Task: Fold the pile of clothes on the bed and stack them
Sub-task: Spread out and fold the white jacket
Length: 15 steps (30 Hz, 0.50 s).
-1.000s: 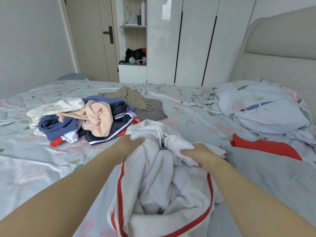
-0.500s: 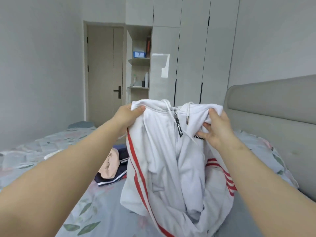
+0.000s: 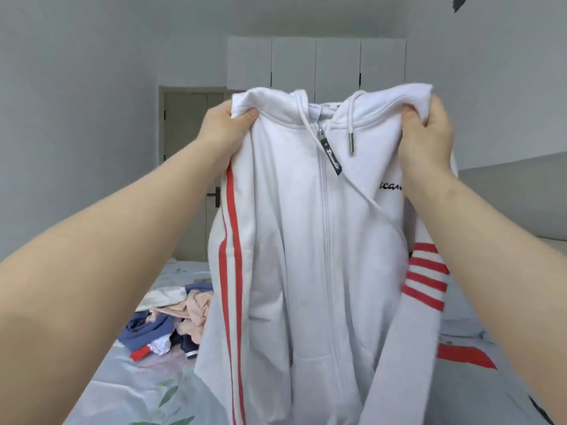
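1. White zip hoodie (image 3: 310,240), red stripes on its sleeves, hanging upright in the air above the bed (image 3: 129,391), front toward the camera, zipper closed.
2. Left hand (image 3: 224,124): fingers curled, pinching the hoodie's left shoulder.
3. Right hand (image 3: 429,133): fingers curled, gripping the hoodie's right shoulder.
4. Pile of clothes (image 3: 171,320), blue, beige and white, lying unfolded on the bed, left of the hoodie.
5. Red garment (image 3: 463,357) on the bed, at right.
6. Wardrobe (image 3: 316,65) and door (image 3: 187,133) behind.
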Available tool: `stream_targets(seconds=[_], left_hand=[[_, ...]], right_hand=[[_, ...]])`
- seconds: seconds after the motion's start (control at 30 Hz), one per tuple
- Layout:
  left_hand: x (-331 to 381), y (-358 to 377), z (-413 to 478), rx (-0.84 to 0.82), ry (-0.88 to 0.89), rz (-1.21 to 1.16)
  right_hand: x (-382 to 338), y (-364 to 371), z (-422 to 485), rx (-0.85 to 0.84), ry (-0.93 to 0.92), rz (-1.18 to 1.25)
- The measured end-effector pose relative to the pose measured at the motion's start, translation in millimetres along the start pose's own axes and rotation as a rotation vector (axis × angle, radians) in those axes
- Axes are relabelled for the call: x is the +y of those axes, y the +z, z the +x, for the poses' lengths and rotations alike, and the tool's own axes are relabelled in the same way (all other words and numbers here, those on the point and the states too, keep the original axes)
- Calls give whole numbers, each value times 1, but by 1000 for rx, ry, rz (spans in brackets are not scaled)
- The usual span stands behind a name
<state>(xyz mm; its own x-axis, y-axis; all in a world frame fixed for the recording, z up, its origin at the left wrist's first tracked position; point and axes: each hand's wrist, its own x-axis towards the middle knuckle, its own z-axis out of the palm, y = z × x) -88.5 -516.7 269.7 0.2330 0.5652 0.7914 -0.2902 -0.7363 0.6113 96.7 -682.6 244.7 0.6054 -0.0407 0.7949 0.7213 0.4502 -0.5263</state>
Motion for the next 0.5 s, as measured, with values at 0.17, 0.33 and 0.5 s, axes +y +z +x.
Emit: stream_targets(seconds=[0.17, 0.33, 0.5], left_hand=[[12, -4, 5, -4, 33, 18], [-24, -9, -17, -156, -178, 195], [-73, -11, -37, -375, -468, 219]], right_hand=[[-11, -6, 10, 27, -71, -76], [25, -12, -12, -54, 70, -328], [73, -18, -33, -284, 260, -495]])
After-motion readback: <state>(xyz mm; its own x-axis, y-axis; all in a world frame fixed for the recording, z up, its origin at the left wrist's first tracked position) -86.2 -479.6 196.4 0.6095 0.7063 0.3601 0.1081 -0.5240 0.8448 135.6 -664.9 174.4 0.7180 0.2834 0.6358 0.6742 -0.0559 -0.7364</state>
